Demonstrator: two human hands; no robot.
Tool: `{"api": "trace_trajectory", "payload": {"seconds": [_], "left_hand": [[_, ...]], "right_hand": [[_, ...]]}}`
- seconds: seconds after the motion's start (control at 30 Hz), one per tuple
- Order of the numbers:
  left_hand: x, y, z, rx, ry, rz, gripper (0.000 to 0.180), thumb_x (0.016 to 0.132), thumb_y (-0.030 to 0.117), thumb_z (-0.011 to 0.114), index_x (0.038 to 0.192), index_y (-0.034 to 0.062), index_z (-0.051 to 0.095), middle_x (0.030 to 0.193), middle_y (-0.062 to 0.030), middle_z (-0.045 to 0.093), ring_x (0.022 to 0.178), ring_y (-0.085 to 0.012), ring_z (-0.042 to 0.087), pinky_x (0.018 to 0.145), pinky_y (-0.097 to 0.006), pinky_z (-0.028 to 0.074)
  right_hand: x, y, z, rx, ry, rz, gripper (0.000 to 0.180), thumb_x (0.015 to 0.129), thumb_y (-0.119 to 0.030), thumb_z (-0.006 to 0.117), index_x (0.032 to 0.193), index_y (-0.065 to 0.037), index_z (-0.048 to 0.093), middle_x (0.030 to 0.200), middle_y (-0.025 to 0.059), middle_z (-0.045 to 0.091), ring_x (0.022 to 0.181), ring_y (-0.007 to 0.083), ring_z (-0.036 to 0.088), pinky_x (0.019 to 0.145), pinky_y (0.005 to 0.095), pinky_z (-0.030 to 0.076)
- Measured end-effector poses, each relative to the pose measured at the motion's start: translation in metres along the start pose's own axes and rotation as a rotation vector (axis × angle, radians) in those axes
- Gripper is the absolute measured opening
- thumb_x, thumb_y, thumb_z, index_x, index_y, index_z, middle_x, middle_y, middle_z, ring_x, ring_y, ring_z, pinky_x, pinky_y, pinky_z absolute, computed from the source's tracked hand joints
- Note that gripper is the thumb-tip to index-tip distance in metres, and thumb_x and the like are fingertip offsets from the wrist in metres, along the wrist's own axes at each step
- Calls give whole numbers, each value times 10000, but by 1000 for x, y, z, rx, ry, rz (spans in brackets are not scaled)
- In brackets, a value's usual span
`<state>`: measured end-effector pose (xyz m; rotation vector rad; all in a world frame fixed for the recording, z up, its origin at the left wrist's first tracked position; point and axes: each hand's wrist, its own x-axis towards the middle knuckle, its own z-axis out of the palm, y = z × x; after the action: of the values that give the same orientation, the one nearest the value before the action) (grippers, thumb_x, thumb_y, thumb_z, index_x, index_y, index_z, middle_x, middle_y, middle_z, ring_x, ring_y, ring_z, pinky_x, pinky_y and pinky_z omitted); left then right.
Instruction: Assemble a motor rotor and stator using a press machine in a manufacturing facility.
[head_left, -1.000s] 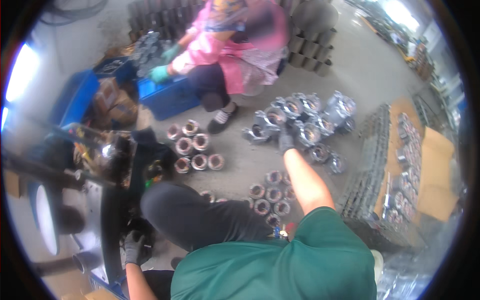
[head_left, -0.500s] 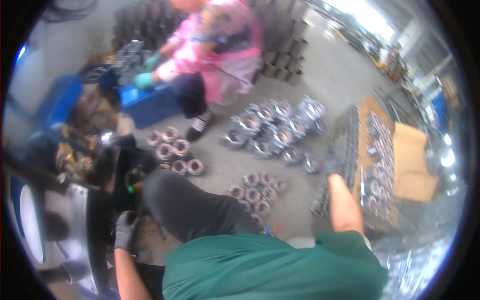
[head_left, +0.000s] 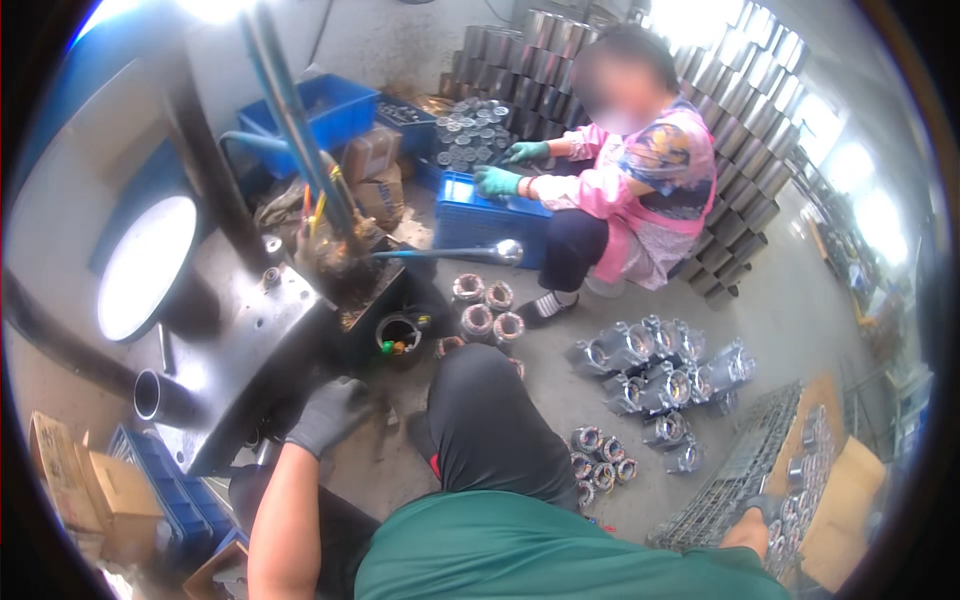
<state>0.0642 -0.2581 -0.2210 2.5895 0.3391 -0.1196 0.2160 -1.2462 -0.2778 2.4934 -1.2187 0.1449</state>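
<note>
My grey-gloved right grip (head_left: pixel 758 507) has moved from the shiny silver cylindrical housings (head_left: pixel 655 388) to the copper-wound metal rings (head_left: pixel 797 512) at lower right, shifting work there, though I can't tell whether it or my left grip (head_left: pixel 327 413) holds anything.

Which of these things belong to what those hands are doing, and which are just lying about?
Seemingly in use:
- round metal parts, at the right hand
- metal machine, near the left hand

Seemingly just lying about:
- stacked metal tubes
- cardboard box, far left
</note>
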Motion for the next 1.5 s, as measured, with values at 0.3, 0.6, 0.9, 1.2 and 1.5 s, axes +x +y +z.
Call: {"api": "trace_trajectory", "payload": {"seconds": [0.3,0.6,0.9,1.2,1.5], "left_hand": [[-18,-1,0,-15,27,-13,437,920,376,727,1219,59,704,1179,-212,691,1147,-395,661,1006,-476,525],[-19,23,-17,-176,66,12,509,937,367,722,1326,43,663,1282,-212,667,1224,-371,645,1069,-460,511],[-18,39,-14,-961,106,59,560,1035,473,631,1359,17,634,1239,-144,708,1154,-262,687,1041,-409,535],[-45,20,-35,-1981,346,138,366,994,358,723,1203,68,646,922,-82,696,720,-193,666,650,-327,561],[-85,-11,-58,-1366,854,-218,272,938,219,778,1103,29,676,953,-40,665,912,-121,618,828,-306,534]], "right_hand": [[8,-69,-42,464,125,-191,459,994,-301,583,1331,1,657,1258,209,739,1084,359,734,875,457,574],[-213,-300,-245,1583,-814,-871,494,951,-272,687,1366,-47,540,1062,73,694,873,196,649,799,370,556],[-478,-358,-463,1971,-1604,-1572,229,1036,-53,615,1264,-42,618,962,134,724,883,236,708,988,497,562],[-599,-425,-478,1696,-1441,-1868,361,1031,-170,684,1365,-47,627,1205,125,716,1050,211,698,968,372,558],[-617,-468,-432,1092,-2247,-1171,511,968,-347,677,1331,12,643,988,135,730,797,216,712,692,352,602]]}}
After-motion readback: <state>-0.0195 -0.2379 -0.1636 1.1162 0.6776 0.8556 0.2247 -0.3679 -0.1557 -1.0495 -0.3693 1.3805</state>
